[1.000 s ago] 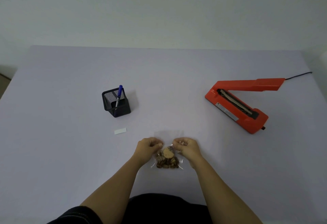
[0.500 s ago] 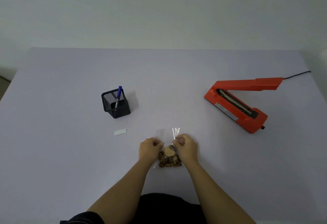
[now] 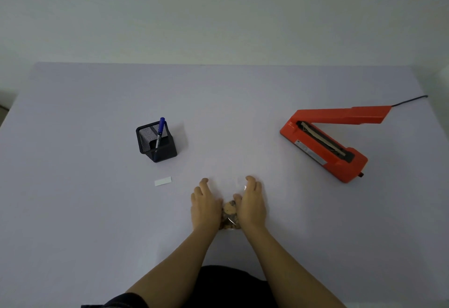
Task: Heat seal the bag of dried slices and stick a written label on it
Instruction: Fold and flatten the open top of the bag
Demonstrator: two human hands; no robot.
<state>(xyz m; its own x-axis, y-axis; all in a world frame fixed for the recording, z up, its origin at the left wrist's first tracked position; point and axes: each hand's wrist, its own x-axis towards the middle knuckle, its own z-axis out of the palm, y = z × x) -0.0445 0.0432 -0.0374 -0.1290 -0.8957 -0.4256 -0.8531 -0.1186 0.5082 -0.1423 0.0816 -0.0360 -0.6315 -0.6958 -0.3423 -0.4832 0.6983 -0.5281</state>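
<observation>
A clear bag of dried slices (image 3: pixel 229 213) lies on the lilac table (image 3: pixel 97 210) close to the front edge. My left hand (image 3: pixel 205 207) and my right hand (image 3: pixel 251 204) rest palm down on its two sides, fingers stretched forward over the clear top part, hiding most of it. Only a strip of brown slices shows between my hands. A small white label (image 3: pixel 162 181) lies flat to the left. A blue pen (image 3: pixel 160 130) stands in a black mesh holder (image 3: pixel 156 141). The red heat sealer (image 3: pixel 323 142) sits at the right with its arm raised.
The sealer's black cable (image 3: pixel 410 100) runs off toward the table's far right corner. A pale wall rises behind the table's far edge.
Both hands went from pinching the bag's top between curled fingers to lying flat with fingers stretched forward over the bag. The bag now looks flatter, and its upright clear top has gone down.
</observation>
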